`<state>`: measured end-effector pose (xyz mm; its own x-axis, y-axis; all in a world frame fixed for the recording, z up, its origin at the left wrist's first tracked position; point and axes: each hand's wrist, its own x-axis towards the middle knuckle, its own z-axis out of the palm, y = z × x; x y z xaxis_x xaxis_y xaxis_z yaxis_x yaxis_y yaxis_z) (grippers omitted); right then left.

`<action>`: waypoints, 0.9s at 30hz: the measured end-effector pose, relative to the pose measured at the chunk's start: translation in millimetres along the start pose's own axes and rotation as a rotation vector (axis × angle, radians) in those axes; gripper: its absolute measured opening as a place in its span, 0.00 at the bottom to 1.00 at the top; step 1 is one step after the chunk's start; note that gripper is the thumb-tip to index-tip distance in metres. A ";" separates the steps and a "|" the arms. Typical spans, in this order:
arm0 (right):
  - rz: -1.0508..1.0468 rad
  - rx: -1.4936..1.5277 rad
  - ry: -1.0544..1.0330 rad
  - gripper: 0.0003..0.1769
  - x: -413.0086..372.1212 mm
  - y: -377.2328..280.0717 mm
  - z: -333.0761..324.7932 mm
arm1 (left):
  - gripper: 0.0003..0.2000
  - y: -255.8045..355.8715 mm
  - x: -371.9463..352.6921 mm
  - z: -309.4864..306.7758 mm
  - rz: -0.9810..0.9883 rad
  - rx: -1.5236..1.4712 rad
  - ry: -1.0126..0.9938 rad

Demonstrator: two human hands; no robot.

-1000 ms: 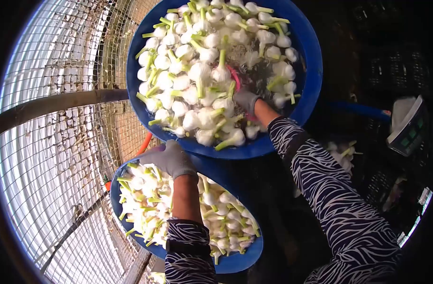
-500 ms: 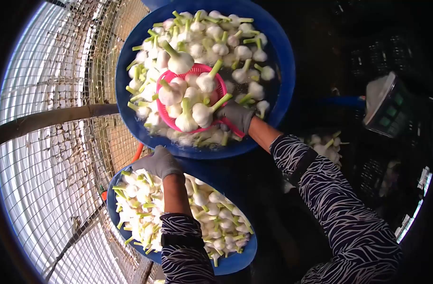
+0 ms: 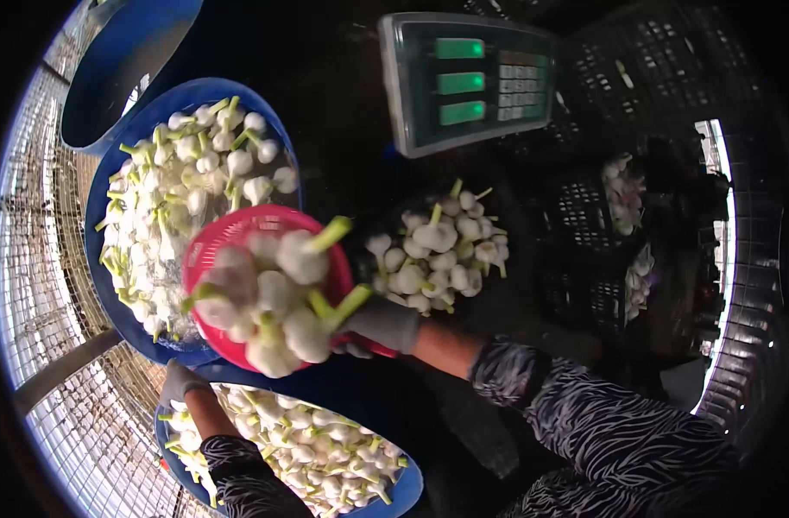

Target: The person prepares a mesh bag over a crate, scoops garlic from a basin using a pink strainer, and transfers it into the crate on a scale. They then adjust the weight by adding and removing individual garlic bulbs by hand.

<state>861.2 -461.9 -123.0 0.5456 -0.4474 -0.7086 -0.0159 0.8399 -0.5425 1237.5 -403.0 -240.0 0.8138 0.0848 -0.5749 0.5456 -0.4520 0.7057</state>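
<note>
My right hand (image 3: 379, 326), in a grey glove, is closed round the handle of a pink plastic strainer basket (image 3: 226, 226). Several white garlic bulbs (image 3: 278, 298) with short green stems fill the basket, tilted and blurred by motion. It hangs over the near edge of a round blue tub (image 3: 293, 164) in which more garlic floats in water. My gloved left hand (image 3: 184, 382) is at the far left rim of a lower blue tub (image 3: 409, 488), its fingers curled at the edge. Trimmed garlic (image 3: 317, 449) heaps that lower tub.
A weighing scale display (image 3: 468, 84) with green lit panels stands at the top. Below it lies a pile of garlic (image 3: 442, 250). Black crates (image 3: 584, 211) are on the right, some with garlic. Another blue tub (image 3: 135, 60) and wire mesh (image 3: 45, 285) are at the left.
My right hand has lifted the loaded basket from the water tub towards me and to the right. The view has swung right, bringing the scale and garlic pile into fuller sight.
</note>
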 end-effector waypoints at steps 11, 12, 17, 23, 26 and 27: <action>-0.681 -0.976 0.843 0.16 -186.4 57.8 -193.4 | 0.47 -93.2 -191.8 -59.3 0.538 0.380 -0.275; -0.802 -1.172 1.002 0.19 -187.9 63.3 -209.0 | 0.42 -118.5 -201.2 -58.9 0.471 0.221 -0.331; -0.584 -1.290 1.416 0.35 -189.8 48.6 -269.0 | 0.24 -146.8 -220.2 -49.6 0.285 0.098 -0.418; -0.499 -1.165 1.435 0.39 -194.5 26.3 -293.0 | 0.25 -149.7 -200.1 -52.0 0.444 0.421 -0.259; -0.434 -1.048 1.437 0.38 -203.4 30.5 -291.1 | 0.24 -157.7 -183.9 -52.9 0.503 0.530 -0.178; -0.456 -1.028 1.454 0.37 -206.5 35.1 -291.1 | 0.24 -162.2 -179.6 -52.2 0.525 0.558 -0.135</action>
<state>504.2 -429.5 -127.0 -0.4079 -0.9099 0.0754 -0.8428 0.3435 -0.4144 1013.3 -298.5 -229.5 0.8867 -0.3569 -0.2940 -0.1151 -0.7862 0.6071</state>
